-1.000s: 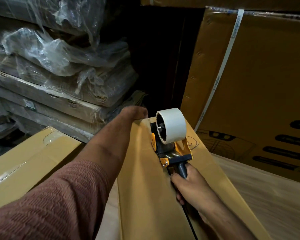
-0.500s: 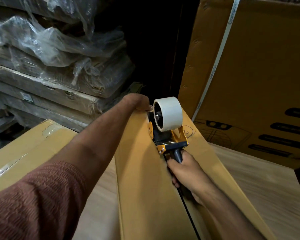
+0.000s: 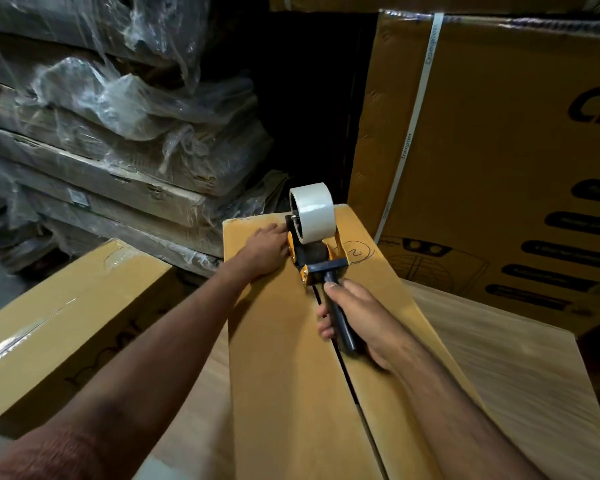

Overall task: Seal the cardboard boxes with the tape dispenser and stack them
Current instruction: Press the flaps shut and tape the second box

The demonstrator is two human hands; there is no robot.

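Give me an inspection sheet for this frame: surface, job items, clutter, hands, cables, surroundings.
Surface: pale wood-grain tabletop, partly bare.
Job's things: long cardboard box, centre seam untaped near the camera; tape dispenser on the seam at the far end; second box at left, already taped.
Clutter: nothing seen.
Hands: left hand flat on the box top beside the dispenser; right hand grips the dispenser handle.
Cables: nothing seen.
Surroundings: plastic-wrapped flat packs stacked left; large printed carton with white strap right.

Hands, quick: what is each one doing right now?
Left hand: open, pressing flat on the box beside the tape dispenser.
Right hand: closed round the dispenser's handle.
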